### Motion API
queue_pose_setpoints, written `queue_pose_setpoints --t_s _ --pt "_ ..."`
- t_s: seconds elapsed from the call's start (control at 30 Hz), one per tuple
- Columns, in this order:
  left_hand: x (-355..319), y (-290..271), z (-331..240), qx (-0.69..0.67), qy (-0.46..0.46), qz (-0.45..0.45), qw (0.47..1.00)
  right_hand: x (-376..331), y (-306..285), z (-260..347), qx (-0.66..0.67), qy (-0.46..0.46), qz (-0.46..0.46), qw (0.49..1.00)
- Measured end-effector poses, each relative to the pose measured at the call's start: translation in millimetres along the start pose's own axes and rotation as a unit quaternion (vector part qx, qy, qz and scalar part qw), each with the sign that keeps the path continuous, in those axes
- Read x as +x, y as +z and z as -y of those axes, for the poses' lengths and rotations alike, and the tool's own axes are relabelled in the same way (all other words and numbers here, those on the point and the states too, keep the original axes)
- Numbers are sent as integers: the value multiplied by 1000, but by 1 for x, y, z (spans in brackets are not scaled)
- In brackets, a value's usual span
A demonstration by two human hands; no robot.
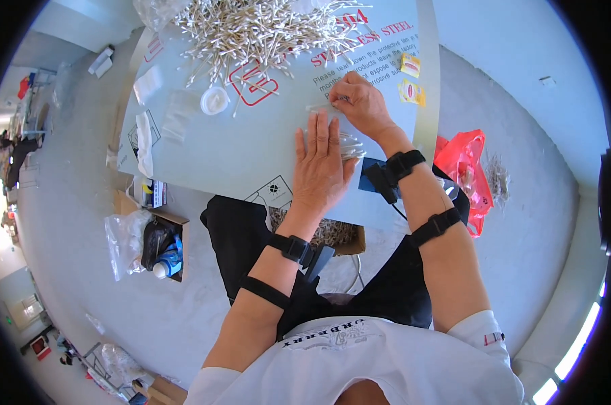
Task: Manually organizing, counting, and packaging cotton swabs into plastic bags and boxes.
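My left hand [317, 165] lies flat on the table with its fingers stretched out. Under and beside its thumb is a small bundle of cotton swabs [351, 146], seemingly inside a clear plastic bag [316, 107] whose edge shows just past the fingertips. My right hand [363, 104] is closed in a pinch at that edge; the fingers partly hide what they grip. A large loose pile of cotton swabs [251, 34] covers the far part of the table.
The table sheet [238, 158] carries a small round white tub [215, 100], clear bags [177, 125], a crumpled white strip [144, 144] and yellow packets [411, 92]. Beside it are a red plastic bag [474, 175] and a floor box [177, 219]. Another box [351, 243] of swabs sits below the near edge.
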State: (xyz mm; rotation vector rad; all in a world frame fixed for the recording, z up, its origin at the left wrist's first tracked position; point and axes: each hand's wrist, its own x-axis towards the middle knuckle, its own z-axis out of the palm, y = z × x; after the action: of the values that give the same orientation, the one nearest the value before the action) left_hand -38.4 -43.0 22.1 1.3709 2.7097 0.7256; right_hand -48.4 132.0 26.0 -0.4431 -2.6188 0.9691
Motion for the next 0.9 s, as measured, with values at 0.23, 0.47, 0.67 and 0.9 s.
queue_pose_setpoints --t_s 0.23,0.47,0.67,0.9 --pt "-4 2 1 36 26 44 998 -54 -19 -10 106 -33 25 994" --pt "-17 2 -12 22 79 79 994 -122 -14 17 333 141 -212 908" --pt "18 2 -11 52 56 52 996 -117 -1 16 377 138 -239 884" --pt "8 8 7 -337 -93 -189 918 -96 7 7 407 114 -252 871"
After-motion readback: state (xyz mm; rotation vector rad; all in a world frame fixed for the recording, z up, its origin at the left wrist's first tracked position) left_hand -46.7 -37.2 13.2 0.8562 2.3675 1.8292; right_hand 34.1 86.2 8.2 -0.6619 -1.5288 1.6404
